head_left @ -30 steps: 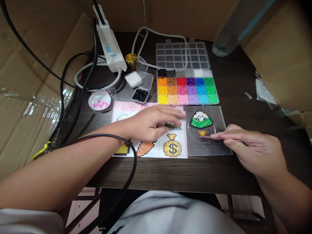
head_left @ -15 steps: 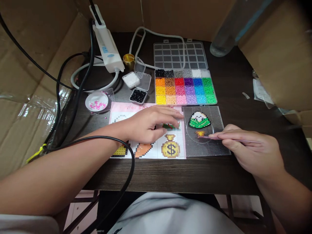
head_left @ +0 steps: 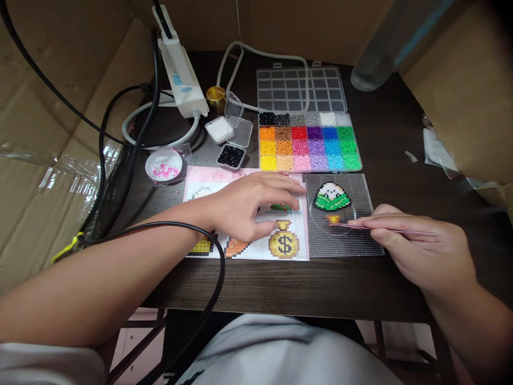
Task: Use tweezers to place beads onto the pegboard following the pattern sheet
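Observation:
My left hand (head_left: 248, 206) rests on the pink pattern sheet (head_left: 244, 219), fingers stretched toward the clear pegboard (head_left: 340, 214), covering part of the printed pictures. My right hand (head_left: 417, 243) pinches thin tweezers (head_left: 360, 226) whose tip lies on the pegboard just right of a few orange beads (head_left: 333, 218). Above them sits a green and white bead figure (head_left: 331, 196). A money bag picture (head_left: 284, 241) shows below my left fingers.
An open sorting box of coloured beads (head_left: 308, 141) stands behind the pegboard, its clear lid (head_left: 301, 89) folded back. Small tubs of white beads (head_left: 218, 130) and black beads (head_left: 231, 155), a dish of pink beads (head_left: 163, 166), a brass cup (head_left: 215, 97), a white power strip (head_left: 180, 72) and cables (head_left: 120, 139) lie left.
Both hands hold nearly the same places. My left thumb has shifted slightly down over the carrot picture. The small shifts of the scene come from my head moving.

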`<state>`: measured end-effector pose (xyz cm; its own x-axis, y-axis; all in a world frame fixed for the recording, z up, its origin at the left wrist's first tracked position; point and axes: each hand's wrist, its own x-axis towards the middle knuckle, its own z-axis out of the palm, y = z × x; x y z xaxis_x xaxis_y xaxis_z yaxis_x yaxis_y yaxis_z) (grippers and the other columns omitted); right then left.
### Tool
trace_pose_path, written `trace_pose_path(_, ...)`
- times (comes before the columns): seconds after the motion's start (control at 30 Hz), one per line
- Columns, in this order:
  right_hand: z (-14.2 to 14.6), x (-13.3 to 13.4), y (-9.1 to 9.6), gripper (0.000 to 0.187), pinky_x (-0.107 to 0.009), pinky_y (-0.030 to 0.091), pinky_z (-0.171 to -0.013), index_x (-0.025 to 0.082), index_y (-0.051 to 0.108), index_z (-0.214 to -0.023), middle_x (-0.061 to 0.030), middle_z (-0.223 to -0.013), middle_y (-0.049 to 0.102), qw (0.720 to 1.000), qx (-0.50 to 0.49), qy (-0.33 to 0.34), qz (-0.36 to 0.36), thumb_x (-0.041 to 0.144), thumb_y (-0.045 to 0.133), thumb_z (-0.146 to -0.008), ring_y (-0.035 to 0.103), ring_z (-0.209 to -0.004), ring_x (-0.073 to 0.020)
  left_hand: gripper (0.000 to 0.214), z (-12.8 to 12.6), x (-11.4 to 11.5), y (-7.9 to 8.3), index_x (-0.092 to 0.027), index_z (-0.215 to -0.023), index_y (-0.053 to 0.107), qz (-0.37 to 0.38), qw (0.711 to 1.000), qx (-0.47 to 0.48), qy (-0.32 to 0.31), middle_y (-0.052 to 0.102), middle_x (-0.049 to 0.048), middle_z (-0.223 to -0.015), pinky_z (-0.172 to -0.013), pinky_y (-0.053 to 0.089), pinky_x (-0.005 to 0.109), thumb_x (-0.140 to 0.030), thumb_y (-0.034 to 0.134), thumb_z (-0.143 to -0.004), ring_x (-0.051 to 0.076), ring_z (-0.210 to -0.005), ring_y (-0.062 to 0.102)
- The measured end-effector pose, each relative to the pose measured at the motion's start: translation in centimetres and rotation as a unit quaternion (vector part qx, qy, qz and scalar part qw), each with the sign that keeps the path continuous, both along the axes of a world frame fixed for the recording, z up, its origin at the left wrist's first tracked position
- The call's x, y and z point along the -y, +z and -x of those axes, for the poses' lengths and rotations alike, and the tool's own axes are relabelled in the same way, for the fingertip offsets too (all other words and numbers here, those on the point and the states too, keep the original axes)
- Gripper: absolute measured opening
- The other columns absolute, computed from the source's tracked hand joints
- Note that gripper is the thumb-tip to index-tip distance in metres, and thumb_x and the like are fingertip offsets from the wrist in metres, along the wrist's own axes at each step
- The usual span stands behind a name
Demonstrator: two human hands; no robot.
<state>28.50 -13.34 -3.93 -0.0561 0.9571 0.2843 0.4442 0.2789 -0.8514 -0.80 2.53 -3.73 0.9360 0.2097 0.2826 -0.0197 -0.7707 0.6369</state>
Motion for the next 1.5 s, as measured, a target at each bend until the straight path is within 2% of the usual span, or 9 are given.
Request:
trace_pose_path(0.27,-0.29,0.07,-0.41,0.037,-0.03,0.057,-0.077,0.037,0.083,-0.112,0.004,-0.102,0.083,1.0,-0.006,-0.001,-0.002,0.008,0.071,-0.093,0.072,-0.089,-0.016,0.039,-0.15,0.06,-0.24,-0.017,-0.122,0.073,-0.025,1.0,0.002,-0.001,0.065,0.018,-0.146,-0.119,0.048,0.055,-0.019,0.066,-0.083,0.034,-0.14,0.06)
trace_pose_path(0.57,-0.39,-0.37,-0.48,0.031,-0.035,0.057,-0.072,0.034,0.083,-0.113,-0.0016,-0.102,0.084,1.0,-0.013,0.014,0.0,0.012,0.07,-0.096,0.072,-0.084,-0.0198,0.041,-0.09,-0.05,0.18,-0.019,-0.123,0.07,-0.039,0.999,-0.001,0.007,0.065,0.0159,-0.148,-0.118,0.048,0.056,-0.016,0.065,-0.082,0.032,-0.14,0.06)
trace_pose_path(0.8,-0.59,-0.29,-0.71,0.036,-0.034,0.056,-0.074,0.04,0.082,-0.116,0.0016,-0.105,0.083,0.999,-0.03,0.021,0.004,0.012,0.07,-0.097,0.072,-0.087,-0.0189,0.04,-0.08,-0.14,0.21,-0.019,-0.122,0.069,-0.049,0.999,-0.007,0.01,0.064,0.0161,-0.148,-0.116,0.05,0.057,-0.016,0.065,-0.083,0.033,-0.139,0.061)
trace_pose_path(1.5,-0.23,-0.66,-0.48,0.042,-0.035,0.056,-0.074,0.039,0.081,-0.118,0.0021,-0.107,0.083,0.999,-0.015,0.029,-0.013,0.006,0.071,-0.094,0.072,-0.083,-0.0178,0.039,-0.12,0.02,0.38,-0.02,-0.122,0.07,-0.042,0.999,-0.008,0.014,0.065,0.015,-0.147,-0.117,0.05,0.056,-0.015,0.064,-0.085,0.033,-0.14,0.06)
